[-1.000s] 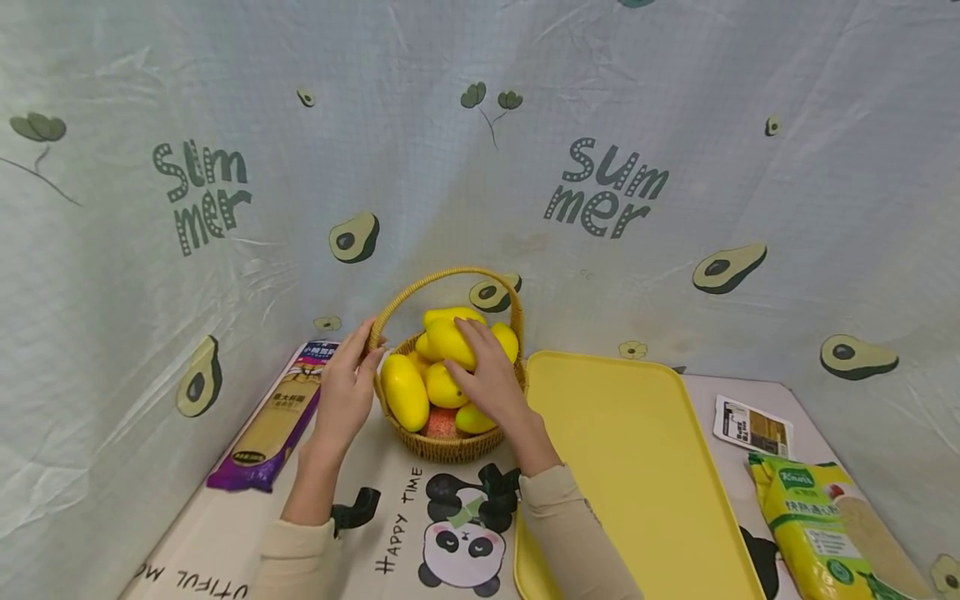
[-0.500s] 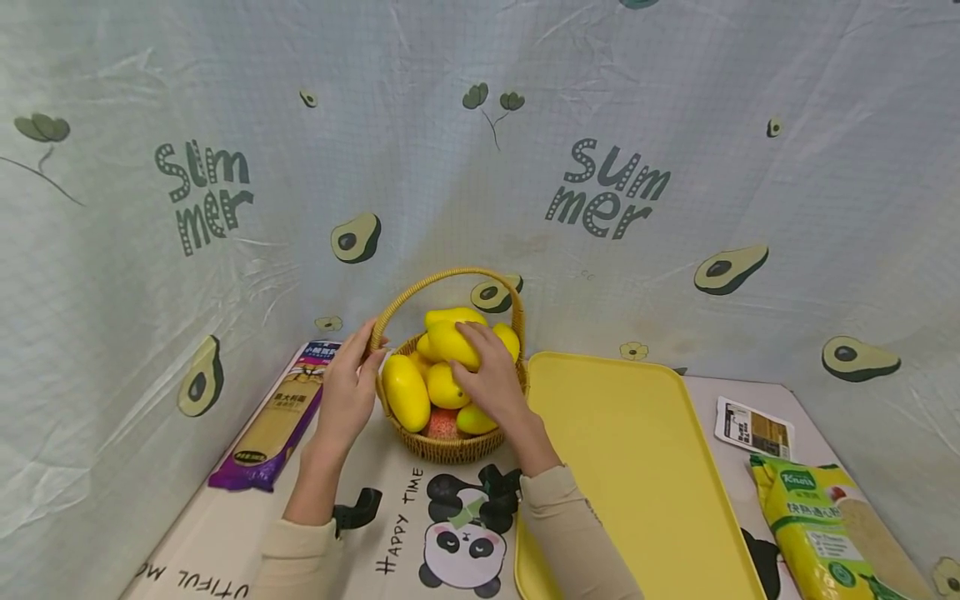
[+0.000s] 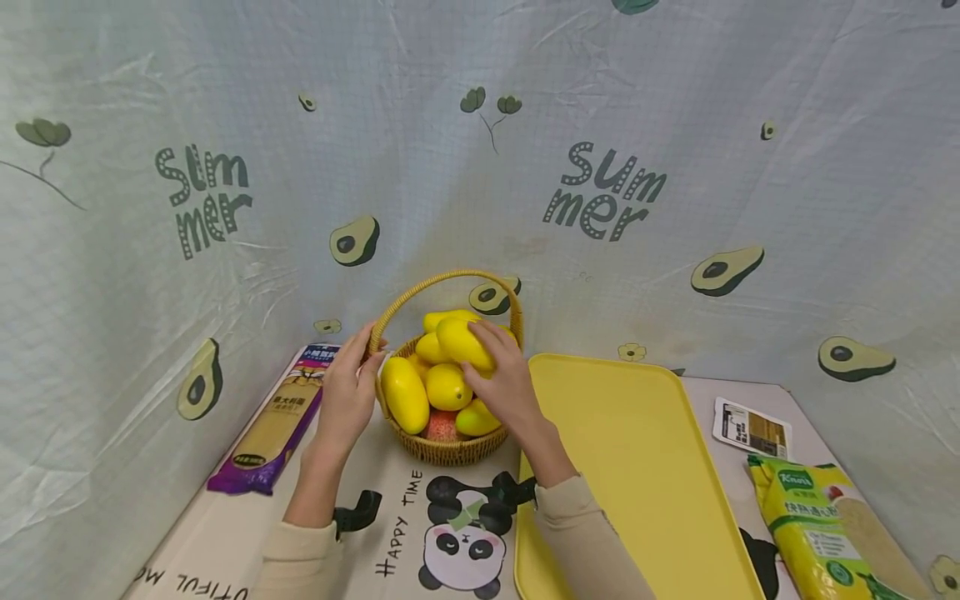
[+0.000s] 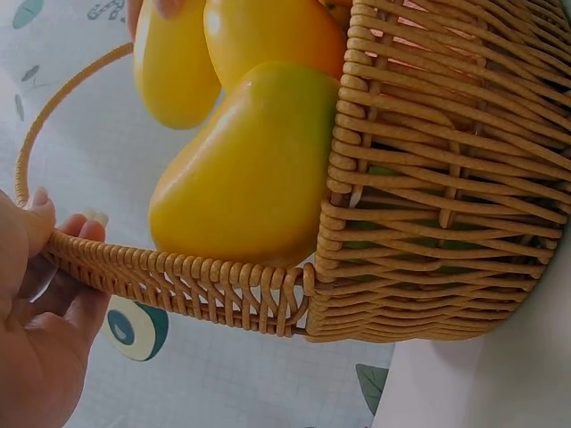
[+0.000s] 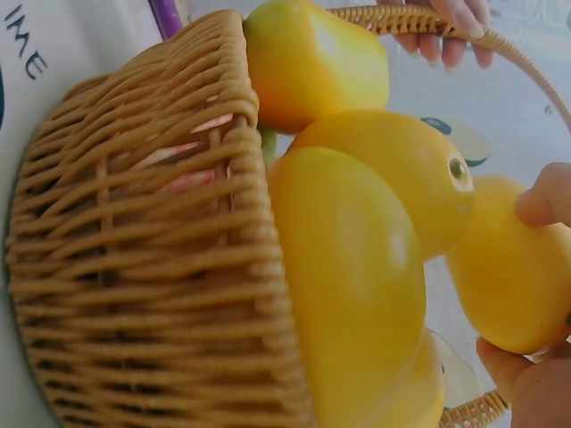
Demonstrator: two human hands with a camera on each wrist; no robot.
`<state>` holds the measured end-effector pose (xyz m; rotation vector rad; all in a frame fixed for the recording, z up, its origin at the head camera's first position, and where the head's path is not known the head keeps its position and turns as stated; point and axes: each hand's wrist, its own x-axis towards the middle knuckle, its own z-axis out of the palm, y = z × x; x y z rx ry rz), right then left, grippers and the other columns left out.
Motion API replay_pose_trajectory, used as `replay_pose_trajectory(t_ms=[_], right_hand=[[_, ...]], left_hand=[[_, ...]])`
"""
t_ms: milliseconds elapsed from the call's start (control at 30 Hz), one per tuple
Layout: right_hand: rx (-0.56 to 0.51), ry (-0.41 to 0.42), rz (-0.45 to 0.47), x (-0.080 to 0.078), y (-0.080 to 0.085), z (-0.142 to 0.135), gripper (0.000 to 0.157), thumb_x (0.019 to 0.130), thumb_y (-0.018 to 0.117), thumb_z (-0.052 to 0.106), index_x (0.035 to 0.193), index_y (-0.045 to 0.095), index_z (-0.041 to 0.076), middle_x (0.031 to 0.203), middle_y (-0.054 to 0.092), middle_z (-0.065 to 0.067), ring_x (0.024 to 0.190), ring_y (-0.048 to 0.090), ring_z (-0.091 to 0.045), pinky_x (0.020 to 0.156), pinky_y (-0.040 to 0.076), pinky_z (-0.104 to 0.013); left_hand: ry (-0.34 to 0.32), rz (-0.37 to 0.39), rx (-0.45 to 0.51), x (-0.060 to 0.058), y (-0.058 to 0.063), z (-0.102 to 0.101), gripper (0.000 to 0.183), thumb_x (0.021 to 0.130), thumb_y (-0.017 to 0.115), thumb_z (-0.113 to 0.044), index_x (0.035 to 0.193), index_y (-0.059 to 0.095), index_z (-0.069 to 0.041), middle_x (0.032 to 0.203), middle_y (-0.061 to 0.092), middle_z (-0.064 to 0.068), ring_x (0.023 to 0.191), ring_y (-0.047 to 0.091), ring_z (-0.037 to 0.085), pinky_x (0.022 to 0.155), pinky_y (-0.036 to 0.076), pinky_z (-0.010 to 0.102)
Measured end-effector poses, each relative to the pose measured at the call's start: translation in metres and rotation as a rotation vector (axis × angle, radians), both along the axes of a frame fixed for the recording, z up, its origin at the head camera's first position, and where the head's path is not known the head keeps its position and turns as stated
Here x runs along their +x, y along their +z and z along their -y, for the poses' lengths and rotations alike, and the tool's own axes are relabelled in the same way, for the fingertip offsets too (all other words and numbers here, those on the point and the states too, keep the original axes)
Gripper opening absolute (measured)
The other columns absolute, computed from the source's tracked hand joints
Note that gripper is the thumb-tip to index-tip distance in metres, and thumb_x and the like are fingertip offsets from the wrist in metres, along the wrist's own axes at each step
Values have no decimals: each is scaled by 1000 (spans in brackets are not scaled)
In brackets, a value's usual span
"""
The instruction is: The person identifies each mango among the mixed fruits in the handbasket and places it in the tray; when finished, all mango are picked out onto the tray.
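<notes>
A wicker basket [image 3: 450, 452] piled with several yellow mangoes stands near the back wall. My left hand [image 3: 347, 398] grips the left side of its tall handle [image 3: 438, 282]; the left wrist view shows fingers and thumb around the woven strip. At the top of the pile, my right hand [image 3: 512, 388] holds a mango [image 3: 459, 340] between thumb and fingers. In the right wrist view this held mango [image 5: 508, 276] is apart from the basket rim, beside other mangoes. A red speckled fruit [image 3: 442, 427] lies low in the basket, partly covered.
A yellow tray [image 3: 622, 467] lies right of the basket, under my right forearm. A purple noodle packet [image 3: 273, 425] lies at left. On the right are a small flat packet [image 3: 752, 427] and a yellow-green Knorr bag [image 3: 821, 521]. A printed curtain [image 3: 450, 183] surrounds the table.
My right hand has moved slightly right with the top mango, which has shifted right and tilted, uncovering more of the mangoes behind and below. The left hand stays on the handle.
</notes>
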<state>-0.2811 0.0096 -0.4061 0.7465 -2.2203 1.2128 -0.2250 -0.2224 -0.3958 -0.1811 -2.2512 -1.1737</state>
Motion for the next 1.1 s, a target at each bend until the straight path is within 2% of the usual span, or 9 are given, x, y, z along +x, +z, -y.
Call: replay_pose_trajectory(t_ms=[267, 433, 633, 700, 867, 1000, 1100], right_hand=[[-78, 22, -30, 4, -6, -23, 54, 87, 72, 12, 139, 57, 18, 143, 54, -2, 128, 56, -22, 101, 53, -42], [-107, -1, -68, 3, -12, -38, 54, 86, 73, 10, 137, 59, 16, 141, 56, -4, 128, 56, -23, 100, 53, -44], [-122, -46, -50, 4, -21, -55, 54, 85, 73, 9, 137, 59, 16, 141, 57, -5, 129, 55, -25, 103, 51, -45], [-128, -63, -46, 3, -24, -60, 54, 85, 74, 9, 137, 60, 15, 140, 57, -6, 129, 56, -25, 103, 51, -45], [-140, -104, -45, 0, -28, -74, 53, 84, 74, 6, 135, 60, 13, 139, 57, -7, 127, 57, -27, 99, 53, -46], [-152, -139, -29, -2, -30, -84, 53, 84, 73, 5, 135, 61, 12, 140, 58, -8, 125, 58, -27, 96, 53, -47], [-164, -157, -15, -4, -32, -90, 53, 84, 74, 6, 135, 61, 12, 140, 58, -7, 125, 58, -27, 96, 52, -47]], left_hand=[[7, 8, 0, 2, -1, -1, 45, 104, 51, -21, 148, 46, -14, 124, 63, 11, 119, 60, 27, 102, 51, 46], [6, 5, 9, 1, -1, -1, 45, 104, 50, -21, 148, 46, -14, 123, 63, 11, 118, 59, 27, 102, 50, 47], [6, -3, 9, 0, -2, -1, 43, 104, 50, -20, 147, 48, -14, 121, 63, 11, 116, 60, 25, 100, 51, 46], [11, -2, 7, 0, -2, -1, 43, 104, 50, -21, 147, 48, -15, 121, 63, 10, 115, 60, 24, 100, 52, 39], [15, -2, 20, 0, -3, -1, 43, 104, 51, -20, 146, 48, -15, 120, 63, 9, 112, 59, 21, 94, 44, 10], [6, -5, 30, -1, -2, -1, 43, 103, 51, -18, 146, 48, -14, 120, 63, 11, 113, 59, 24, 92, 38, 1], [5, 0, 24, -1, -2, -1, 43, 103, 51, -18, 146, 48, -13, 120, 62, 11, 114, 59, 25, 100, 48, 17]])
